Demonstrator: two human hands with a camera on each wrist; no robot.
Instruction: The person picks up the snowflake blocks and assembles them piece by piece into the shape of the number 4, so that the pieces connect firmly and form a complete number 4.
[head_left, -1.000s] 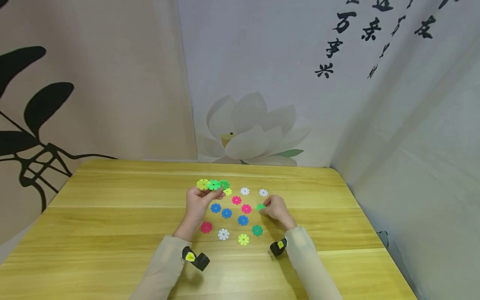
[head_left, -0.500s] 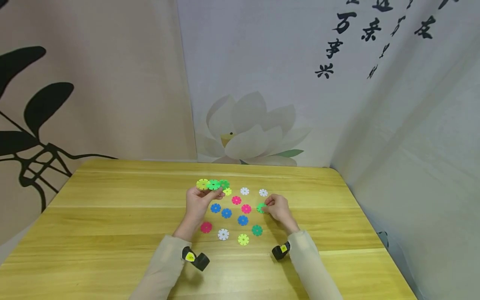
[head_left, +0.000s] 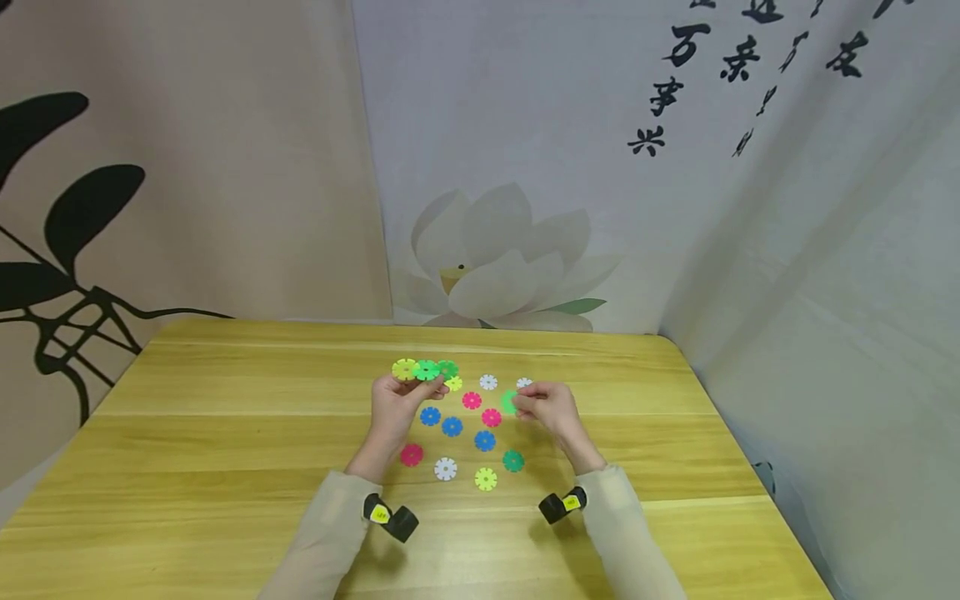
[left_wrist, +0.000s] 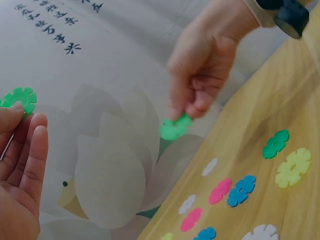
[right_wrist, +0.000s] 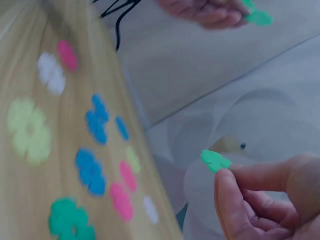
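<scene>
In the head view my left hand (head_left: 393, 412) pinches a joined row of flower-shaped plastic discs, a yellow disc (head_left: 404, 369) at the left and green discs (head_left: 427, 370) to its right. My right hand (head_left: 553, 408) pinches a loose bright green disc (head_left: 508, 402) by its edge, between thumb and index finger. That green disc (right_wrist: 215, 160) is raised above the table in the right wrist view. From the left wrist the two hands appear well apart, the held row cut off by the frame's left edge.
Loose notched discs lie spread over the wooden table (head_left: 262, 467): blue ones (head_left: 484, 441), pink ones (head_left: 491, 417), white ones (head_left: 446, 469), a yellow-green one (head_left: 486, 479) and a dark green one (head_left: 513, 461). A printed curtain (head_left: 525, 125) hangs behind the table.
My right hand has picked the bright green disc up off the table and brought it left and upward in the head view. The left hand and its row have stayed still.
</scene>
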